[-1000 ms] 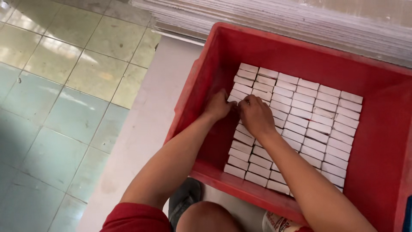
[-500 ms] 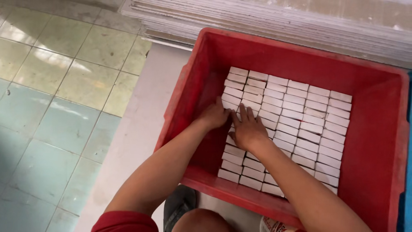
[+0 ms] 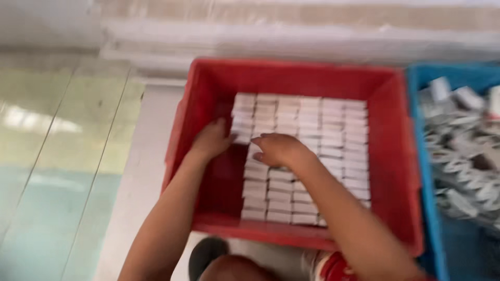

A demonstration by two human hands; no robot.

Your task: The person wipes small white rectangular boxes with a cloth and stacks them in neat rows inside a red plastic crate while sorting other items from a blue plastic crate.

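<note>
In the head view, both hands reach into the red crate (image 3: 208, 99), the landmark here. The left hand (image 3: 212, 139) presses against the near-left edge of the packed white boxes (image 3: 312, 151), fingers curled round the corner of the upper rows; whether it grips one is blurred beyond telling. The right hand (image 3: 281, 151) lies palm down on the boxes, fingers bent loosely, seeming to press rather than clench. The boxes fill the crate's middle and right, leaving a bare strip along its left wall.

Against the earlier frame, the view has swung rightward: a blue bin (image 3: 424, 156) of loose pale parts now shows just right of the crate, and less tiled floor (image 3: 57, 156) shows to its left. The hands stay at the same gap.
</note>
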